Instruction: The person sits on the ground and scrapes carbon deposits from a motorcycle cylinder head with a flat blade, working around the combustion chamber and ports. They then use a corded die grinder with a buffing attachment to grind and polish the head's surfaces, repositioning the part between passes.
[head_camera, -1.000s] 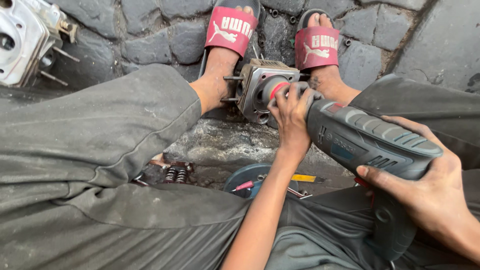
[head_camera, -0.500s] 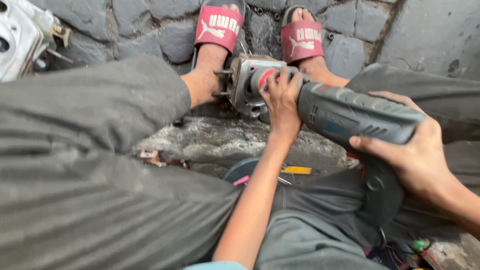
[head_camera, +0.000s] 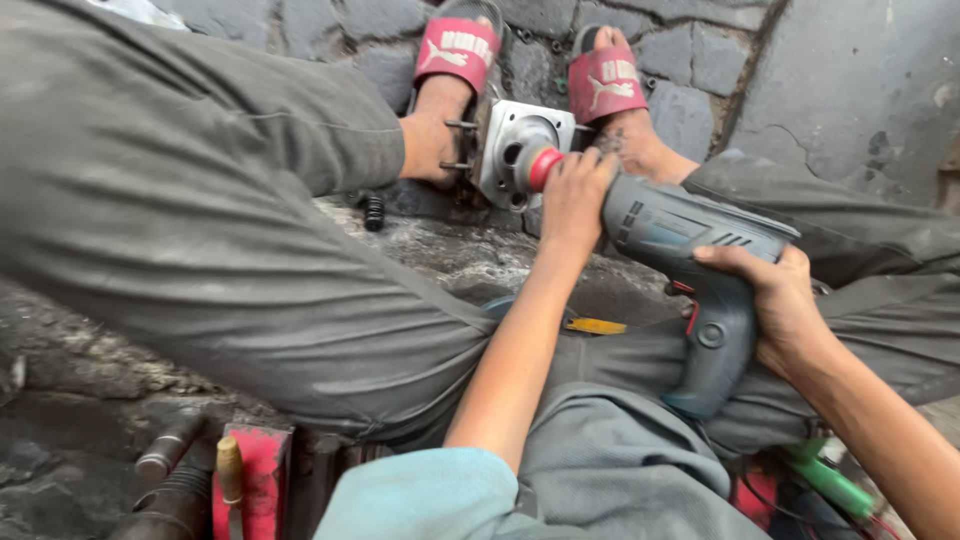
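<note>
A grey-blue power drill (head_camera: 690, 270), its plastic housing ribbed with vent slots and its pistol grip pointing down, lies across the person's lap with its nose aimed at a square, dull-metal engine cylinder (head_camera: 515, 150). The cylinder (cast, with a round bore and thin studs poking out of its side) is pinned between two bare feet in red slide sandals (head_camera: 605, 80) on rough grey paving stones (head_camera: 700, 60). A red rounded attachment (head_camera: 543, 168) at the drill's tip meets the cylinder's face.

The left hand (head_camera: 575, 200) is wrapped around the front end of the drill, fingers curled together on the nose just behind the red piece. The right hand (head_camera: 785, 310) is clasped on the rear of the housing above the handle, fingers (head_camera: 730, 258) folded over its top edge. Baggy grey trousers (head_camera: 250, 250), creased and dusty, fill the foreground on both sides.
</note>
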